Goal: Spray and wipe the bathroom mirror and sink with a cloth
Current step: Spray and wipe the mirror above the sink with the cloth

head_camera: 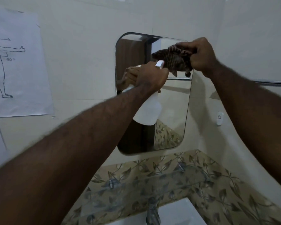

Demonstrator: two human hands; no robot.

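Mirror (pixel 172 98) is our landmark, fixed to the pale wall. Nearest us and below it: white sink (pixel 182 211) with metal tap (pixel 152 213), then a glass shelf (pixel 152 181) against leaf-patterned tile. In front of the mirror, our left hand (pixel 150 77) is wrapped closed around the neck of a white spray bottle (pixel 148 111), nozzle toward the glass. At its upper right corner, our right hand (pixel 199 54) clenches a dark striped cloth (pixel 172 59) against the glass. Left of the mirror, a paper diagram (pixel 15 62) hangs.
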